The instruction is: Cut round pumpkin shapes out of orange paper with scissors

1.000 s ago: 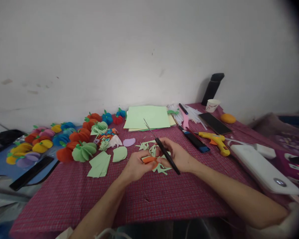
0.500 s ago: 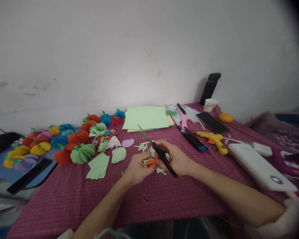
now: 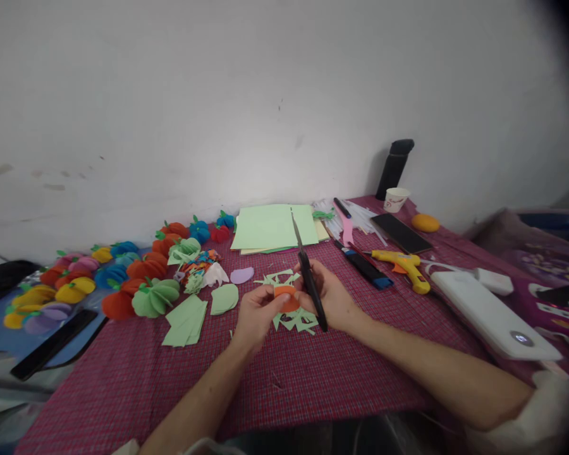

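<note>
Between thumb and fingers, my left hand [image 3: 256, 316] pinches an orange paper piece [image 3: 288, 298] with a rounded edge. My right hand [image 3: 329, 296] is closed round black-handled scissors [image 3: 312, 287], their blades pointing away from me and looking closed. The fingertips of my right hand also touch the right side of the orange paper. Beneath both hands lie light green paper scraps [image 3: 291, 321]. Left of them rest a small stack of rounded green pieces [image 3: 224, 299], a purple piece [image 3: 242, 275] and green rectangular sheets [image 3: 186, 321].
Colourful paper pumpkins [image 3: 146, 268] crowd the left side. Green sheets [image 3: 275, 226] lie at the back by the wall. On the right are a yellow glue gun [image 3: 403, 265], a phone [image 3: 401, 232], a white power bank [image 3: 490, 309], a paper cup [image 3: 396, 200] and a black bottle [image 3: 393, 169].
The scissors have swung from pointing up-left to nearly straight away from me. The orange paper has turned, showing more of its face. Both hands keep their hold.
</note>
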`<state>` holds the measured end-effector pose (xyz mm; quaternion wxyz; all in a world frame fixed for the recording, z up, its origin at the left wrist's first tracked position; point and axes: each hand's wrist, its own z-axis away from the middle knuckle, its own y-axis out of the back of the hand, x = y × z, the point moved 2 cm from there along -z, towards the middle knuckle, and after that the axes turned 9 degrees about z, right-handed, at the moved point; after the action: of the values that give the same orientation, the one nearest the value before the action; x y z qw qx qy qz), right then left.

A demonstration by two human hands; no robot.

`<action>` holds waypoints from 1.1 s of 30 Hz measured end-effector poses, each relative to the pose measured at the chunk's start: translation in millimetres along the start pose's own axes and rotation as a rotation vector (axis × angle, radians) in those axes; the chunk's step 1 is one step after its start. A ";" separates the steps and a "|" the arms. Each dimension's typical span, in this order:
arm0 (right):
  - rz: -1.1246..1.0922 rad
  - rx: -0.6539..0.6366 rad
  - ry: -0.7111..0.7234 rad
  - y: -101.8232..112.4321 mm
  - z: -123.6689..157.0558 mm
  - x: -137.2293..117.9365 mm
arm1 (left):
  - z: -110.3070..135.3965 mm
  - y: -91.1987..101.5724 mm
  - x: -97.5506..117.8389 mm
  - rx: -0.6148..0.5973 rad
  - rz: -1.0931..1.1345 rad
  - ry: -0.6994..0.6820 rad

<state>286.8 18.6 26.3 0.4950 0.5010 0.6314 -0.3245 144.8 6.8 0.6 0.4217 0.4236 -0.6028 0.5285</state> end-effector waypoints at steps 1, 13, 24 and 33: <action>0.002 -0.009 0.012 -0.6 0.5 0.5 | -0.4 0.9 -0.7 0.005 0.002 -0.001; -0.069 -0.076 0.007 13.4 -1.7 -12.2 | 0.4 17.1 11.2 -0.402 0.316 0.131; -0.073 -0.163 -0.050 12.4 -4.7 -14.6 | -0.6 28.3 3.5 -0.370 0.262 0.194; -0.077 -0.213 -0.038 8.8 -3.2 -9.2 | -8.3 21.0 7.9 -0.297 0.461 0.084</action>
<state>294.3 21.2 36.8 0.5444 0.4147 0.6716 -0.2840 123.0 16.3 3.0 0.3725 0.1866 -0.7361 0.5334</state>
